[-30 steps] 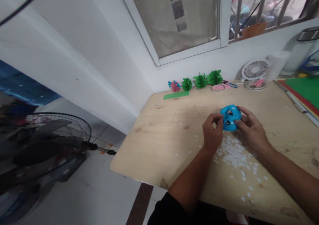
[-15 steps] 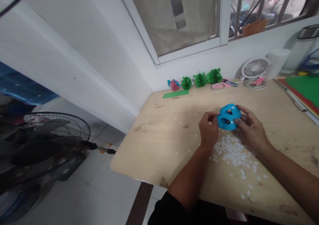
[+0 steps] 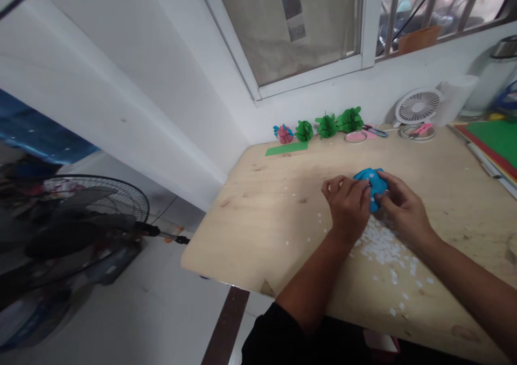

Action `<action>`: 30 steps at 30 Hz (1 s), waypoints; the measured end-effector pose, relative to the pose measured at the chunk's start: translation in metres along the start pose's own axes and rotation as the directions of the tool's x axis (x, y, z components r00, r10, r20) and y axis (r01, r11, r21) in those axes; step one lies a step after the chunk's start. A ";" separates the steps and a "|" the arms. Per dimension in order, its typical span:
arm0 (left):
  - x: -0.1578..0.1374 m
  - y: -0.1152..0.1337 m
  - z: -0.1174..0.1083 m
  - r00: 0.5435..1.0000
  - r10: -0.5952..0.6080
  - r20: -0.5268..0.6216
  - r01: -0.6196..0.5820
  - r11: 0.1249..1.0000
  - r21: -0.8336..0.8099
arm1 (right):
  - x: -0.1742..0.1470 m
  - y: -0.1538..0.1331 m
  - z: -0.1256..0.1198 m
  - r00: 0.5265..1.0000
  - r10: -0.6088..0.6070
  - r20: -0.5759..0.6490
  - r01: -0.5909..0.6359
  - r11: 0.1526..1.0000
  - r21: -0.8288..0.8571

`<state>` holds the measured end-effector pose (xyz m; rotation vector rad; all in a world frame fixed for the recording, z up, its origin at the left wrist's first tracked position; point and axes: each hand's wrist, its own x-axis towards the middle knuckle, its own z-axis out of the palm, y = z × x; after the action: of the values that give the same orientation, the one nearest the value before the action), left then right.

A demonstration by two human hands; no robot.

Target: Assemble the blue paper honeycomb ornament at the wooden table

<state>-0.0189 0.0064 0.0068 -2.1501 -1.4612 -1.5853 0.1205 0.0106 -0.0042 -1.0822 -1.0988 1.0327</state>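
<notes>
A blue paper cutout (image 3: 372, 177) with small white squares stuck on it is held above the table, partly hidden by my fingers. My right hand (image 3: 404, 206) grips its right side, thumb in front and fingers behind. Reaching over from the left, my left hand (image 3: 348, 201) has its fingers closed at the cutout's left and front; the fingertips are partly hidden. Many loose white paper squares (image 3: 382, 244) lie scattered on the wooden table (image 3: 242, 230) below both hands.
Green paper figures (image 3: 326, 125) and a pink and blue one (image 3: 284, 133) stand along the wall, near a green strip (image 3: 286, 148). Farther right are a cutter (image 3: 375, 132), a small white fan (image 3: 419, 106) and coloured sheets (image 3: 495, 144). A large fan (image 3: 97, 198) stands left of the table.
My left hand has moved right, from the cutout's left edge over its front. The cutout is now turned and more covered, while my right hand keeps its hold.
</notes>
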 end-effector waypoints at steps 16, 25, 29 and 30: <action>0.004 -0.018 0.003 0.997 0.045 -0.067 -0.046 0.999 -0.011 | 0.000 0.002 -0.002 0.990 0.039 0.136 -0.057 0.990 0.132; 0.004 -0.015 -0.001 0.995 0.038 -0.097 -0.038 0.999 0.005 | -0.005 -0.003 0.001 0.994 0.024 0.106 -0.026 1.000 0.018; 0.005 -0.013 -0.002 0.998 0.005 -0.063 -0.003 0.999 0.036 | -0.006 -0.005 0.001 0.991 0.024 0.133 -0.022 1.000 -0.014; 0.006 -0.013 -0.001 0.997 0.020 -0.081 -0.016 0.998 0.055 | -0.005 -0.005 0.001 0.990 0.019 0.140 -0.017 1.000 -0.021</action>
<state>-0.0295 0.0161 0.0060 -2.0391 -1.4394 -1.5884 0.1196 0.0046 -0.0002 -1.0489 -1.2160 1.1285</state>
